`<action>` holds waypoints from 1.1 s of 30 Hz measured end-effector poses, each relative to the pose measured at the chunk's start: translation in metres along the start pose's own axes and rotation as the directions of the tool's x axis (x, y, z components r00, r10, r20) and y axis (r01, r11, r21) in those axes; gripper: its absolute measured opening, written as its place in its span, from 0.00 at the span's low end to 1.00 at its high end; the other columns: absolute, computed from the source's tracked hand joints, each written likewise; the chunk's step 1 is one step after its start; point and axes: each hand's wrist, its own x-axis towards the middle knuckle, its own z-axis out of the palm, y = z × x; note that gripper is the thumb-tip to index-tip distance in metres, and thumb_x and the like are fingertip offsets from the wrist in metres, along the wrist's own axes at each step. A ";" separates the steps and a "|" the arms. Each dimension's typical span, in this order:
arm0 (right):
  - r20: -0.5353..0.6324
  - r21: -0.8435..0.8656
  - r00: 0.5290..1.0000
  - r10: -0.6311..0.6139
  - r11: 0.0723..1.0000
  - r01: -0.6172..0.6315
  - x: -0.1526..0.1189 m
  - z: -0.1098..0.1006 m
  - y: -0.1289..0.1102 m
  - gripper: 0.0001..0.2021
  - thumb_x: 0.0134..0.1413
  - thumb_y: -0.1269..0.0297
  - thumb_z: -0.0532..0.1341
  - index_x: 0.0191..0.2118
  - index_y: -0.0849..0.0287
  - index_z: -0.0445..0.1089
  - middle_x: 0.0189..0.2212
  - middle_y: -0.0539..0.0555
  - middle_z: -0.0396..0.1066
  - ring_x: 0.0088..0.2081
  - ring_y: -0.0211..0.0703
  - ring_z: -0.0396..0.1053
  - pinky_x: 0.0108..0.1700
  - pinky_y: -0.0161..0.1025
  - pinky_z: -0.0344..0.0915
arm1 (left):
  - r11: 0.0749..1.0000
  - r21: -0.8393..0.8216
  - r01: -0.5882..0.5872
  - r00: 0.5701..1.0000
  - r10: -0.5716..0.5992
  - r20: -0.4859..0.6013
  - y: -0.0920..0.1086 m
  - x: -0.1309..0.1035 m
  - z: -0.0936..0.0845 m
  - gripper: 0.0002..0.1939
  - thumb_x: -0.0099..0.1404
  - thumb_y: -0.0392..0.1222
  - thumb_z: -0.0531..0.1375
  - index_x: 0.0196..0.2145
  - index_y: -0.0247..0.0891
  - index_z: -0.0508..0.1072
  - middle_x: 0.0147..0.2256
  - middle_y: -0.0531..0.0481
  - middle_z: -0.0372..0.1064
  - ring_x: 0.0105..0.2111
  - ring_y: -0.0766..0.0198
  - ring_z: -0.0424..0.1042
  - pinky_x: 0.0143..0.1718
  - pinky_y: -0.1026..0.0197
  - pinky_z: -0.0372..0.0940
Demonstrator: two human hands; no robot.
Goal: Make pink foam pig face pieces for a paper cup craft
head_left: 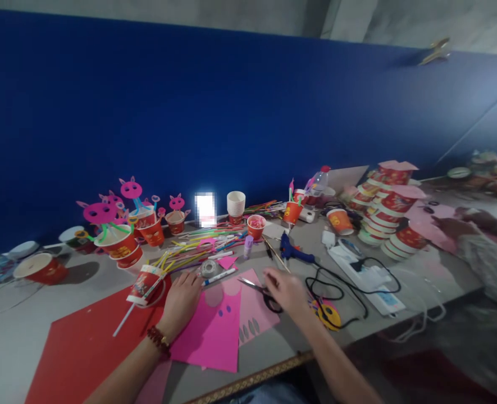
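My left hand lies flat with its fingers stretched forward, at the left edge of a magenta foam sheet with shapes cut out of it. Just beyond its fingertips are a clear tape roll and a blue-capped white marker. My right hand is closed, its fingers curled together; whatever they hold is hidden. Right beside it, black-handled scissors point their blades left over a pale pink sheet; I cannot tell whether the hand touches them.
A blue glue gun with black cable and a white power strip stand right. Pink-figured paper cups stand left, above red sheet. Pipe cleaners spread behind. Cup stacks and another person's hand are far right.
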 end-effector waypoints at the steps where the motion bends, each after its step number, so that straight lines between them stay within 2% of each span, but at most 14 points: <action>1: -0.034 -0.026 0.998 0.043 0.999 -0.044 0.007 -0.006 0.012 0.11 0.62 0.64 0.56 0.40 0.56 0.76 0.29 0.55 0.80 0.29 0.45 0.75 0.31 0.36 0.62 | 1.000 -0.004 0.001 1.000 -0.001 -0.001 0.000 0.001 0.000 0.10 0.71 0.35 0.54 0.43 0.38 0.75 0.41 0.42 0.73 0.46 0.51 0.69 0.48 0.49 0.64; 4: -0.067 -0.067 0.994 0.083 0.994 -0.087 0.022 -0.015 0.039 0.11 0.60 0.64 0.57 0.41 0.59 0.75 0.27 0.57 0.79 0.28 0.48 0.75 0.28 0.37 0.60 | 1.000 -0.017 0.015 1.000 -0.015 -0.009 0.004 0.004 0.001 0.09 0.71 0.36 0.54 0.41 0.38 0.75 0.40 0.43 0.73 0.45 0.51 0.70 0.47 0.50 0.64; 7: -0.053 -0.053 0.998 0.040 0.998 -0.043 0.024 -0.009 0.041 0.10 0.60 0.63 0.56 0.40 0.59 0.75 0.27 0.57 0.79 0.28 0.49 0.75 0.28 0.37 0.62 | 0.999 -0.036 0.029 0.999 -0.030 -0.025 0.008 0.007 -0.001 0.09 0.71 0.37 0.55 0.42 0.38 0.75 0.41 0.43 0.73 0.45 0.52 0.70 0.48 0.50 0.65; 12: 0.019 0.076 0.993 -0.113 0.991 0.111 0.012 0.013 0.001 0.10 0.63 0.63 0.55 0.39 0.55 0.75 0.33 0.55 0.80 0.32 0.46 0.76 0.35 0.38 0.67 | 0.995 -0.060 0.083 0.995 -0.086 -0.050 -0.003 0.019 -0.013 0.10 0.71 0.34 0.53 0.40 0.38 0.75 0.42 0.43 0.74 0.45 0.54 0.71 0.50 0.51 0.65; 14: 0.073 0.191 0.974 -0.217 0.961 0.200 0.009 0.020 -0.020 0.10 0.64 0.64 0.55 0.40 0.54 0.75 0.34 0.54 0.80 0.35 0.46 0.76 0.38 0.38 0.68 | 0.990 -0.064 0.129 0.989 -0.133 -0.060 -0.013 0.028 -0.019 0.11 0.70 0.32 0.53 0.42 0.37 0.75 0.44 0.42 0.73 0.47 0.53 0.71 0.52 0.51 0.64; 17: 0.138 0.252 0.940 -0.311 0.929 0.270 0.007 0.025 -0.045 0.10 0.65 0.66 0.55 0.37 0.55 0.74 0.31 0.54 0.78 0.33 0.47 0.75 0.37 0.39 0.67 | 0.979 -0.077 0.187 0.979 -0.192 -0.061 -0.023 0.042 -0.022 0.14 0.68 0.30 0.53 0.47 0.37 0.74 0.44 0.41 0.74 0.47 0.53 0.72 0.50 0.51 0.65; 19: 0.171 0.261 0.920 -0.352 0.917 0.302 0.007 0.026 -0.055 0.11 0.65 0.66 0.54 0.35 0.55 0.73 0.30 0.54 0.78 0.33 0.47 0.74 0.37 0.40 0.67 | 0.978 -0.097 0.184 0.980 -0.190 -0.054 -0.022 0.049 -0.022 0.14 0.68 0.30 0.53 0.47 0.38 0.74 0.43 0.42 0.74 0.45 0.54 0.73 0.48 0.53 0.66; 22: 0.188 0.289 0.904 -0.384 0.901 0.323 0.004 0.027 -0.056 0.11 0.65 0.66 0.54 0.35 0.54 0.73 0.31 0.54 0.78 0.34 0.48 0.75 0.38 0.41 0.68 | 0.982 -0.135 0.131 0.987 -0.141 -0.070 -0.008 0.052 -0.020 0.12 0.69 0.31 0.53 0.45 0.38 0.74 0.43 0.43 0.74 0.46 0.56 0.72 0.49 0.54 0.66; 25: 0.173 0.298 0.913 -0.369 0.903 0.309 -0.002 0.028 -0.045 0.11 0.65 0.66 0.54 0.37 0.54 0.74 0.31 0.55 0.79 0.34 0.49 0.76 0.37 0.41 0.69 | 0.986 -0.162 0.050 0.991 -0.070 -0.117 0.011 0.041 -0.019 0.12 0.70 0.33 0.53 0.45 0.39 0.74 0.44 0.42 0.73 0.46 0.56 0.72 0.50 0.53 0.67; 28: 0.121 0.292 0.929 -0.351 0.907 0.305 -0.008 0.031 -0.030 0.11 0.66 0.64 0.54 0.39 0.55 0.75 0.33 0.57 0.80 0.34 0.51 0.77 0.37 0.42 0.70 | 0.983 -0.174 -0.060 0.986 0.031 -0.165 0.023 0.020 -0.020 0.10 0.70 0.36 0.56 0.46 0.42 0.74 0.48 0.45 0.73 0.49 0.58 0.71 0.51 0.56 0.67; 31: 0.085 0.302 0.940 -0.332 0.907 0.293 -0.014 0.033 -0.022 0.10 0.66 0.64 0.55 0.40 0.55 0.75 0.35 0.58 0.80 0.35 0.50 0.78 0.38 0.42 0.71 | 0.981 -0.173 -0.089 0.972 0.047 -0.231 0.013 -0.005 -0.026 0.12 0.70 0.38 0.56 0.49 0.44 0.72 0.51 0.47 0.72 0.51 0.59 0.70 0.54 0.56 0.66; 33: 0.084 0.301 0.946 -0.313 0.913 0.275 -0.017 0.032 -0.021 0.10 0.65 0.64 0.55 0.39 0.55 0.75 0.34 0.57 0.80 0.34 0.50 0.78 0.37 0.42 0.70 | 0.986 -0.169 0.000 0.952 -0.052 -0.302 -0.007 -0.022 -0.033 0.13 0.71 0.37 0.54 0.51 0.42 0.71 0.52 0.44 0.71 0.53 0.56 0.69 0.56 0.51 0.65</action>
